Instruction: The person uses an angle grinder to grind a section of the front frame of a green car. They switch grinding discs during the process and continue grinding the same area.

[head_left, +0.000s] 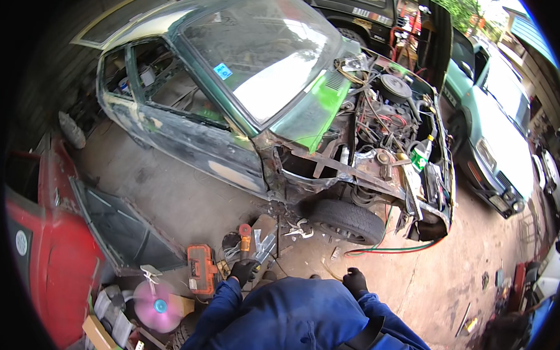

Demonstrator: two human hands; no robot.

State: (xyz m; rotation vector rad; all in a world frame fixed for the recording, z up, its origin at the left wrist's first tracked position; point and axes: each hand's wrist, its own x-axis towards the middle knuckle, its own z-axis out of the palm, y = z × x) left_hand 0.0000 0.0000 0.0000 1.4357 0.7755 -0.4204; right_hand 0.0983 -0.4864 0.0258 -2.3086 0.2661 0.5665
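My left hand (244,271), in a dark glove, is low in front of me with its fingers curled. Directly beyond it is an orange tool with a round red head (245,237), which looks like an angle grinder. Beside the same hand are a yellow-and-black handle (257,267) and silvery metal strips (265,247). What the fingers hold among these is unclear. My right hand (354,281), also dark-gloved, is bent closed near a thin tan hose or cord (331,270); its grip is too small to make out.
A partly stripped car (207,144) stands ahead, engine bay exposed, front wheel (346,222) turned. Red and green hoses (391,249) cross the floor. An orange toolbox (201,270), pink fan (158,306), loose dark panel (121,228) and red car (70,260) are left; another car (494,130) is right.
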